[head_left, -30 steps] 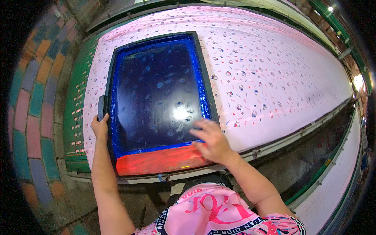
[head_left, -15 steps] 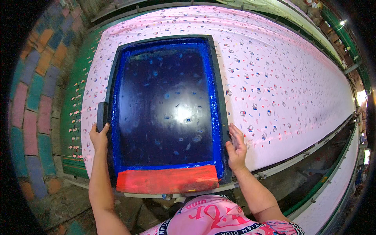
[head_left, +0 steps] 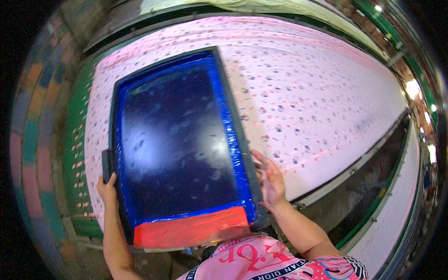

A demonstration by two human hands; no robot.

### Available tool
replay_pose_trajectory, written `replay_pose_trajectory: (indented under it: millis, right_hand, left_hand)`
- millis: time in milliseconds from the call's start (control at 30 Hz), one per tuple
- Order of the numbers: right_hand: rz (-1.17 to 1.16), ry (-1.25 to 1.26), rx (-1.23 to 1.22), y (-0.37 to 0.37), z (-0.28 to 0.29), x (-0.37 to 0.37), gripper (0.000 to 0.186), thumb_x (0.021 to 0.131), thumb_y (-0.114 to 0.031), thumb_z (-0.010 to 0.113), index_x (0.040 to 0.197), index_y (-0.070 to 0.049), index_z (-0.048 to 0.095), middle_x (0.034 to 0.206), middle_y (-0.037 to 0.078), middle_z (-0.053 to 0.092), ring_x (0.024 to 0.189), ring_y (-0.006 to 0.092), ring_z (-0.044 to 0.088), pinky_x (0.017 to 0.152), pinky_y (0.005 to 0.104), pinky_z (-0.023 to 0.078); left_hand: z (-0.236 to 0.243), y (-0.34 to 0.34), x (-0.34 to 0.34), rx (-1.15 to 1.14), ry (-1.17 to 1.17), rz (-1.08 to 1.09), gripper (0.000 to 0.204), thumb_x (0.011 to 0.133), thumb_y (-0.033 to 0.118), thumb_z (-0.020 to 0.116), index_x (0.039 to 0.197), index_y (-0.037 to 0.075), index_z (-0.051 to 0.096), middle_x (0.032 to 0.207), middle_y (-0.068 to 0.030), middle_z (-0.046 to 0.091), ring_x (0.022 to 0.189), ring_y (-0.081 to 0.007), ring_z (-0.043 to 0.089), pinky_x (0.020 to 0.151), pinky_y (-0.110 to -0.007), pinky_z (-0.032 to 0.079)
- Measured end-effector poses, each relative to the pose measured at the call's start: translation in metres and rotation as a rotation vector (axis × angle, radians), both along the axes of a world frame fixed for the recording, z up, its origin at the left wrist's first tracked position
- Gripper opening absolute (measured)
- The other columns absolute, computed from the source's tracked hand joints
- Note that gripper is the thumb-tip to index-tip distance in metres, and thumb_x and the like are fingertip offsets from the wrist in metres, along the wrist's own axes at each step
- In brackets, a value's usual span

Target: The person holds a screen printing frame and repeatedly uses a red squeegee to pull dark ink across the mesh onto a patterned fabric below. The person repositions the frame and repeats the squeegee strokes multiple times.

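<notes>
A large printing screen (head_left: 177, 140) with a dark frame, a dark blue sheet and a bright blue inner border is held tilted over the printed cloth (head_left: 303, 107). A red strip (head_left: 191, 228) covers its near end. My left hand (head_left: 107, 189) closes round the dark block (head_left: 108, 163) on the frame's left side, thumb on top. My right hand (head_left: 271, 182) holds the frame's right edge near its lower corner, with some fingers partly hidden behind it. A shadow on the cloth runs along the frame's right side.
Pale pink cloth with small figures lies over a long green table (head_left: 77, 140). A metal rail (head_left: 345, 177) runs along its near right edge. Another long white table (head_left: 392, 224) stands beyond a gap at right. Coloured paving (head_left: 32, 154) borders the left.
The screen has shifted left and toward me and turned slightly, with its right side now off the cloth. Both hands have moved along with it. The view has shifted and blurred.
</notes>
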State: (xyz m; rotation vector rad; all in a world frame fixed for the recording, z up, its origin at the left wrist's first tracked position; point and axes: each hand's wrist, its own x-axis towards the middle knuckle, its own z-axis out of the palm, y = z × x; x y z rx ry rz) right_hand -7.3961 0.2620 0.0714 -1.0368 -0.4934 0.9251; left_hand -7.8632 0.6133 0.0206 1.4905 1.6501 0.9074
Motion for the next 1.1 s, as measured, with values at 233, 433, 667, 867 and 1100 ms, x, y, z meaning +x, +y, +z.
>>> replay_pose_trajectory:
  millis: [233,433,667,867,1100]
  right_hand:
    - [0.078,0.02,0.125,-0.005,0.023,0.034,0.082,0.112,-0.043,0.068,0.17,0.008,0.042,0.165,0.019,0.058,0.152,0.024,0.054,0.128,0.0379,0.038]
    - [0.084,-0.42,0.011,-0.044,0.023,0.163,0.072,0.11,-0.04,0.071,0.166,0.002,0.053,0.169,0.022,0.054,0.162,0.0318,0.044,0.134,0.0451,0.03]
    - [0.113,-0.375,-0.086,-0.107,0.029,0.338,0.067,0.107,-0.038,0.074,0.161,-0.002,0.061,0.158,0.014,0.06,0.151,0.0252,0.051,0.13,0.042,0.035]
    - [0.042,-0.383,-0.18,-0.184,0.009,0.495,0.062,0.106,-0.035,0.072,0.156,-0.001,0.064,0.157,0.01,0.062,0.148,0.0205,0.051,0.129,0.0385,0.032]
    - [-0.039,-0.233,-0.183,-0.267,-0.002,0.624,0.06,0.104,-0.038,0.074,0.152,-0.002,0.067,0.153,0.01,0.066,0.149,0.0209,0.052,0.13,0.0395,0.031]
  left_hand:
    - [0.017,-0.012,0.037,-0.1,-0.292,0.02,0.024,0.102,0.013,0.081,0.121,-0.001,0.076,0.102,-0.0061,0.076,0.081,-0.02,0.07,0.074,-0.036,0.057]
    - [0.036,-0.05,0.139,-0.068,-0.312,-0.027,0.025,0.1,0.009,0.082,0.121,-0.001,0.077,0.099,-0.0053,0.077,0.079,-0.0189,0.07,0.073,-0.035,0.056]
    - [0.05,-0.115,0.328,-0.024,-0.283,-0.029,0.023,0.096,0.009,0.086,0.116,-0.001,0.079,0.096,-0.0053,0.077,0.078,-0.0181,0.069,0.074,-0.034,0.055]
    - [0.042,-0.203,0.502,0.086,-0.178,-0.029,0.021,0.094,0.007,0.087,0.112,0.0,0.078,0.093,-0.0044,0.076,0.076,-0.0164,0.067,0.071,-0.033,0.054]
    - [0.027,-0.303,0.643,0.059,-0.208,-0.012,0.027,0.093,0.003,0.088,0.118,-0.005,0.079,0.101,-0.0079,0.08,0.084,-0.0175,0.071,0.08,-0.034,0.057]
